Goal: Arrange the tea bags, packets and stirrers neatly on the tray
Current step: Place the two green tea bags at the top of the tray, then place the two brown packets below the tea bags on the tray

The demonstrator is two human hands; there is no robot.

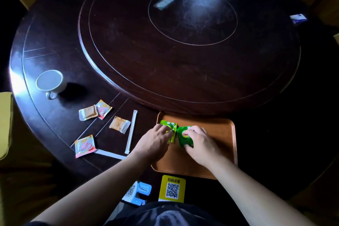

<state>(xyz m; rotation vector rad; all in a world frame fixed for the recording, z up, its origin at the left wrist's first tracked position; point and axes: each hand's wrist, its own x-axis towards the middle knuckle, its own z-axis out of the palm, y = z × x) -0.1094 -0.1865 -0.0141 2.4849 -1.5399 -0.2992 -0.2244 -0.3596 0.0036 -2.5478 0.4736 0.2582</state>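
**Two green tea bags under the hands, far-left corner of the tray**

Both hands rest on the orange tray [220, 145], close together. The left hand [154, 143] presses its fingers flat on one green tea bag [169, 124]; the right hand [200, 143] pinches the other green tea bag [183, 136], thumb at its near edge. The bags lie side by side, edges nearly touching, close to the tray's far-left rim. To the right of the right hand the tray floor is bare out to the rim.

Left of the left hand, off the tray, lie two paper-wrapped stirrers [131, 132], one just beside the tray's left edge, and the packets [84, 146]. A white cup [49, 81] stands well beyond them.
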